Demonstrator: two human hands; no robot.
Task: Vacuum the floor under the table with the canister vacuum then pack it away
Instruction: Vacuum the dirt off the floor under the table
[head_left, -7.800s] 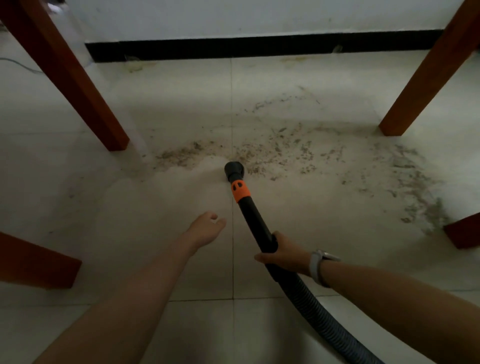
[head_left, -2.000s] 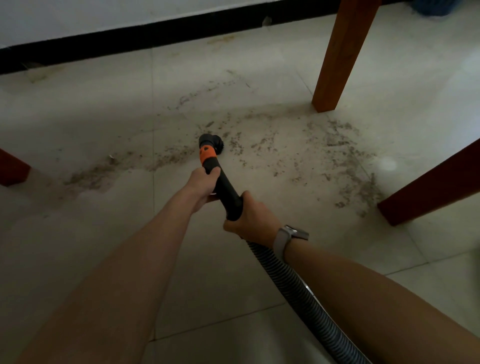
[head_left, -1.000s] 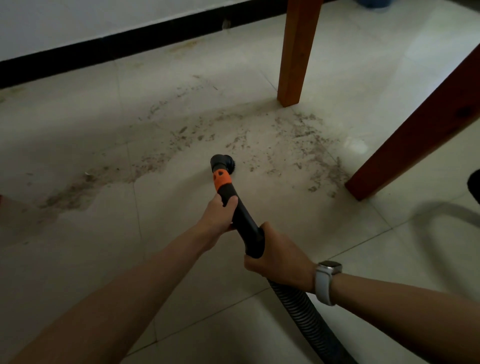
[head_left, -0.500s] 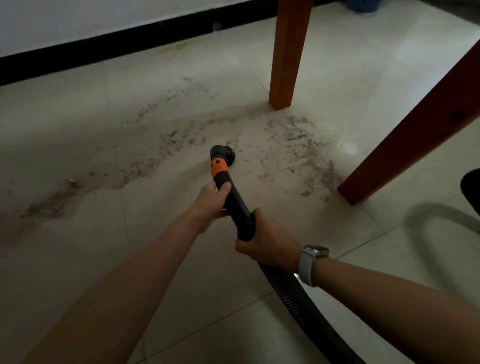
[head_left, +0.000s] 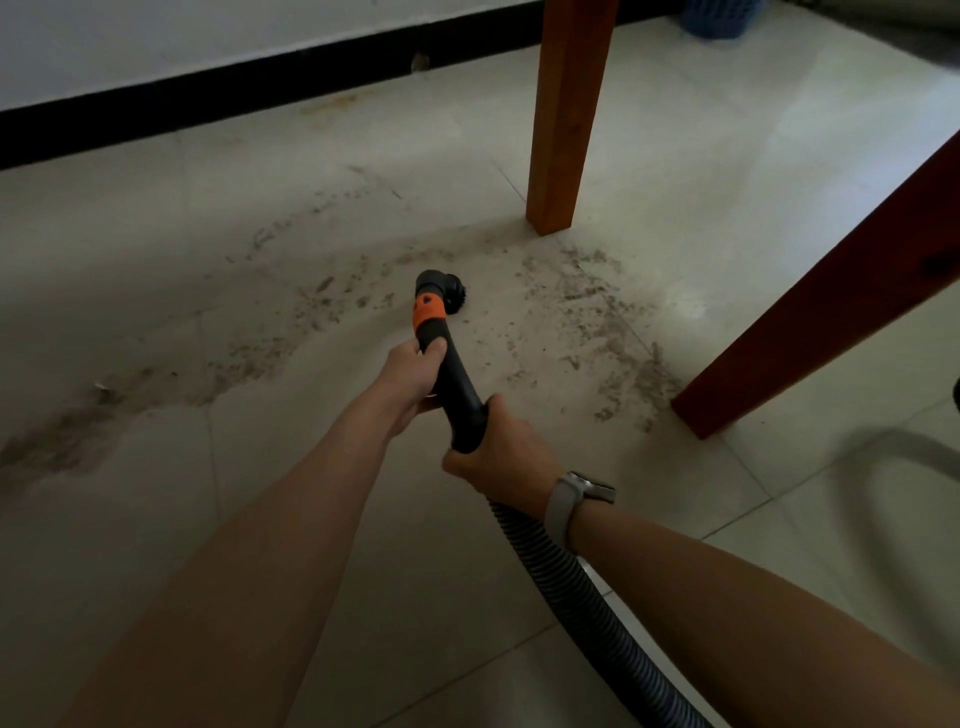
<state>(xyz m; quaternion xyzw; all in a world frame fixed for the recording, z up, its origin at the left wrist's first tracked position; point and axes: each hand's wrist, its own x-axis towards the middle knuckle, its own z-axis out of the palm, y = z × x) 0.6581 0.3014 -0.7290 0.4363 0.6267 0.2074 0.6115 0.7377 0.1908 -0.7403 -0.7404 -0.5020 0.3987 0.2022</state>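
Note:
A black vacuum wand (head_left: 457, 384) with an orange collar (head_left: 428, 310) ends in a round brush nozzle (head_left: 441, 292) that rests on the pale tiled floor. My left hand (head_left: 413, 376) grips the wand just below the collar. My right hand (head_left: 498, 452), with a watch on its wrist, grips the wand's lower end where the ribbed grey hose (head_left: 587, 597) begins. Brown dirt (head_left: 587, 306) is scattered on the floor to the right of the nozzle, and a smear of dirt (head_left: 156, 384) lies to its left. The canister is out of view.
Two wooden table legs stand close by: one (head_left: 563, 119) behind the nozzle and a darker one (head_left: 810, 312) at the right. A black skirting board (head_left: 260, 78) runs along the white wall. A blue basket (head_left: 722, 18) sits at the top right.
The nozzle has slid a little right and forward into the dirt near the far table leg. Both hands keep their grip on the wand.

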